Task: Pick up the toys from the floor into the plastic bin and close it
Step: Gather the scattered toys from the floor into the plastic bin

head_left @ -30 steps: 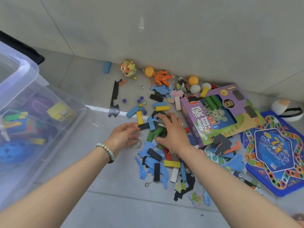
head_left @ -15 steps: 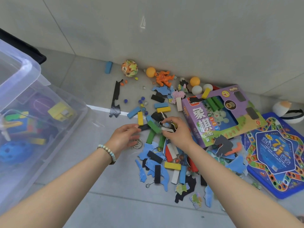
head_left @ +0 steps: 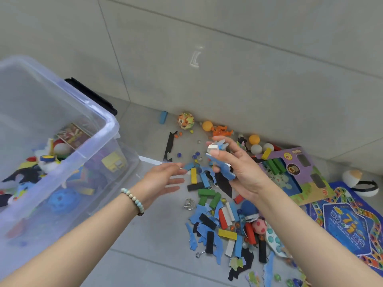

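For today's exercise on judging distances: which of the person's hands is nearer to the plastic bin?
Left. The left hand hovers open just right of the plastic bin; the right hand, gripping blue pieces, is farther off, over the toy pile.

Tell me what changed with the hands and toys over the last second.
The right hand rose off the toy pile, now gripping blue pieces and a white block. The left hand lifted from beside the metal ring, open and empty. The purple game box and the plastic bin stayed put.
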Tool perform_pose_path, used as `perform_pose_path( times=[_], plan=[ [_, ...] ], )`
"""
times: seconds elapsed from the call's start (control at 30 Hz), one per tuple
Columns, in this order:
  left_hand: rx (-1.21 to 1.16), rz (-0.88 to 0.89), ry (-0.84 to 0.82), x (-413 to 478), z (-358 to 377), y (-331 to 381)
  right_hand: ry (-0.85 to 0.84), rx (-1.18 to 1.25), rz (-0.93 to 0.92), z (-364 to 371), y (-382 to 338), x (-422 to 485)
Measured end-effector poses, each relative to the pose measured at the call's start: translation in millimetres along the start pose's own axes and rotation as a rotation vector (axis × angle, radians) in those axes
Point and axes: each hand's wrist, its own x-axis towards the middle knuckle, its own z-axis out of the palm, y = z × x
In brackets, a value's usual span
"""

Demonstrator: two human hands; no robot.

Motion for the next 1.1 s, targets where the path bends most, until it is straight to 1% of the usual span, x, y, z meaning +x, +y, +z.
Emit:
perform_pose_path(
  times=[0.1, 0.17, 0.23, 0.3, 0.37, 0.4, 0.47, 0.53, 0.63, 0.67, 0.73, 0.8, 0.9, 1.0, 1.1],
  plan=[
    [0.19, 0.275, 0.075, -46, -42, 46, -0.155, -0.028, -0.023, 63, -34, 5],
    [0.201, 0.428, 0.099, -84, -78, 80, -0.256, -0.041, -0.046, 109, -53, 12],
    [0.141, 0.5, 0.19, -120, -120, 105, -0.325, -0.059, -0.06, 156, -63, 23],
    [0.128, 0.549, 0.312, -144, -163, 114, -0.374, -0.047, -0.053, 205, -63, 37],
    [0.202, 0.549, 0.434, -152, -204, 105, -0.405, -0.056, -0.034, 252, -51, 52],
    [0.252, 0.512, 0.493, -150, -222, 94, -0.402, -0.09, -0.015, 271, -39, 60],
    [0.305, 0.393, 0.569, -143, -251, 67, -0.363, -0.242, 0.036, 299, -10, 75],
    [0.284, 0.293, 0.583, -134, -265, 42, -0.358, -0.468, 0.082, 309, 18, 87],
    [0.238, 0.225, 0.56, -124, -270, 16, -0.438, -0.778, 0.223, 307, 36, 92],
    [0.234, 0.208, 0.541, -121, -270, 10, -0.453, -0.848, 0.263, 303, 37, 91],
    [0.241, 0.188, 0.507, -116, -269, 4, -0.476, -0.922, 0.279, 292, 30, 92],
    [0.269, 0.195, 0.481, -113, -265, 6, -0.472, -0.884, 0.238, 277, 13, 90],
    [0.268, 0.31, 0.428, -114, -246, 29, -0.4, -0.682, 0.153, 239, -26, 81],
    [0.257, 0.457, 0.356, -117, -208, 64, -0.318, -0.545, 0.07, 179, -57, 65],
    [0.319, 0.563, 0.214, -112, -153, 90, -0.227, -0.542, 0.085, 107, -65, 42]
  ],
)
